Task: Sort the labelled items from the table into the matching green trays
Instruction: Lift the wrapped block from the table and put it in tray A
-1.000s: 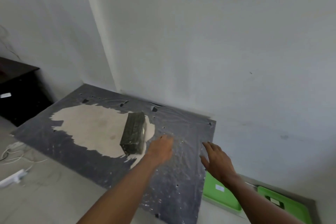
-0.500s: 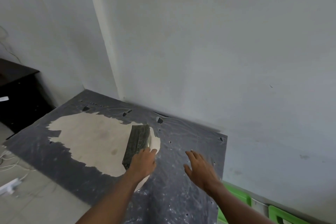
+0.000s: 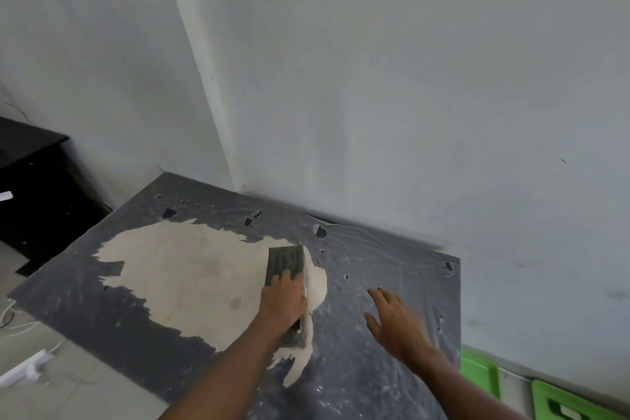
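A dark, long rectangular packet (image 3: 284,259) lies on the table (image 3: 375,378), which is covered in torn dark plastic with a pale bare patch. My left hand (image 3: 283,303) lies over the packet's near half, fingers wrapped on it. Its far end sticks out past my fingers. To the right, my right hand (image 3: 395,324) hovers above the table with fingers spread and nothing in it. Two green trays show at the bottom right, one (image 3: 477,372) beside the table edge and another (image 3: 572,402) further right, both cut off.
A white wall rises right behind the table, with a corner pillar at the back. A black cabinet (image 3: 37,187) stands to the left. White cables and a power strip (image 3: 24,368) lie on the floor at the lower left.
My left hand moved left from the table onto the packet and closed over it. My right hand drifted left, off the table's right edge. The view shifted left, so the trays slid toward the corner.
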